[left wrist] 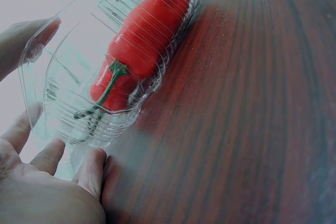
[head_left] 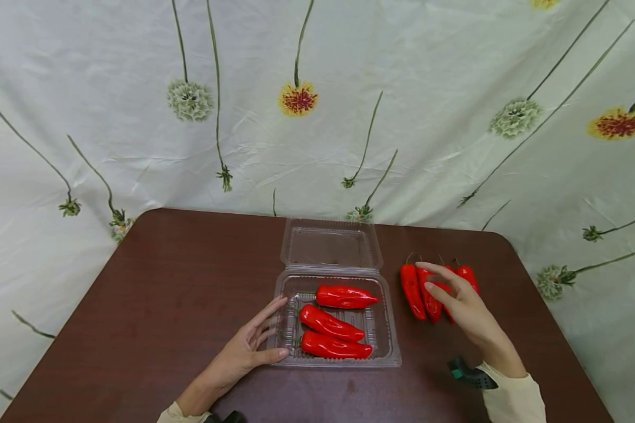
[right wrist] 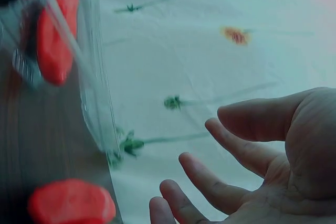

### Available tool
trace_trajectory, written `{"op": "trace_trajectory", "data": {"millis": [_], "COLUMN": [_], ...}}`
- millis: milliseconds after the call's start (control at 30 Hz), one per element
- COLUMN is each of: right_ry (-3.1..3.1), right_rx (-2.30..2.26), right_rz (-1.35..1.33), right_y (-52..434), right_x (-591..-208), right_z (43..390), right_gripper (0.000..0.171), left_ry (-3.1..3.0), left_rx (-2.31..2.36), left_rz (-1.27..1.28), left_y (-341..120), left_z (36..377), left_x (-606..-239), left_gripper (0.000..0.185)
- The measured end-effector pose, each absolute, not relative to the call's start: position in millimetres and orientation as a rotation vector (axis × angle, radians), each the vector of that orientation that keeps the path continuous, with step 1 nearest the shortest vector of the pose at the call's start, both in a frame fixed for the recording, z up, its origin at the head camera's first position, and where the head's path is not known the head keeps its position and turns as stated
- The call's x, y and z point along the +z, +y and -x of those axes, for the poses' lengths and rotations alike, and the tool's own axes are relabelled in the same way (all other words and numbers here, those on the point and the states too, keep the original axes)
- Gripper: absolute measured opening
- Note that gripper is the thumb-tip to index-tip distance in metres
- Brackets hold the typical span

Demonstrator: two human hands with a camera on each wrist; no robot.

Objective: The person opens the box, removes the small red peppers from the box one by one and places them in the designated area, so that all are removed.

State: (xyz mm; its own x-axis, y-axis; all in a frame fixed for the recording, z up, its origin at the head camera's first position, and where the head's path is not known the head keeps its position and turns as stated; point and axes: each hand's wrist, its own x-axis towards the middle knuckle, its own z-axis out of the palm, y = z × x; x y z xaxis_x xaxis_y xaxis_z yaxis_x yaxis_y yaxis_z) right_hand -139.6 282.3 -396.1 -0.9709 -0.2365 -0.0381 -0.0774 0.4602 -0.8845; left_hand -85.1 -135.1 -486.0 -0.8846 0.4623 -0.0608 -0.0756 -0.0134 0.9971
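- pale cream fabric sleeve (head_left: 515, 398) on the right arm, lower right of the head view, softly creased, its edge ending at the wrist
- matching cream left sleeve (head_left: 180, 415), at the bottom edge left of centre, mostly cut off by the frame
- small black curved wrist device (head_left: 478, 378) by the right cuff, lower right, with a bright green patch (head_left: 457, 373) at its left end
- second black wrist device (head_left: 234, 418), bottom edge left of centre, only its top showing
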Motion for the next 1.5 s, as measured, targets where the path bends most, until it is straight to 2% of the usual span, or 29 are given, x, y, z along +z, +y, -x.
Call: {"op": "trace_trajectory", "data": {"millis": [533,1133,1500], "right_ry": [2.391,2.205,2.159], "right_rx": [-1.495,-1.347,-1.334], "right_rz": [0.632,0.875,0.933], "right_y": [227.7,176.7,165.0], "right_x": [-403.4,-418.2,-427.2], "right_z": [130.9,115.5,113.6], "right_gripper": [0.041,0.038,0.034], "left_ry": [1.9,1.896,1.902], "left_rx": [1.967,1.967,1.967], "left_rz": [-0.413,-0.427,-0.434], "left_y": [-135.7,-136.6,-136.8], "left_z": [85.6,85.4,84.9], "left_x": [-487.2,-484.7,-486.5], "left_gripper": [0.086,0.084,0.084]}}
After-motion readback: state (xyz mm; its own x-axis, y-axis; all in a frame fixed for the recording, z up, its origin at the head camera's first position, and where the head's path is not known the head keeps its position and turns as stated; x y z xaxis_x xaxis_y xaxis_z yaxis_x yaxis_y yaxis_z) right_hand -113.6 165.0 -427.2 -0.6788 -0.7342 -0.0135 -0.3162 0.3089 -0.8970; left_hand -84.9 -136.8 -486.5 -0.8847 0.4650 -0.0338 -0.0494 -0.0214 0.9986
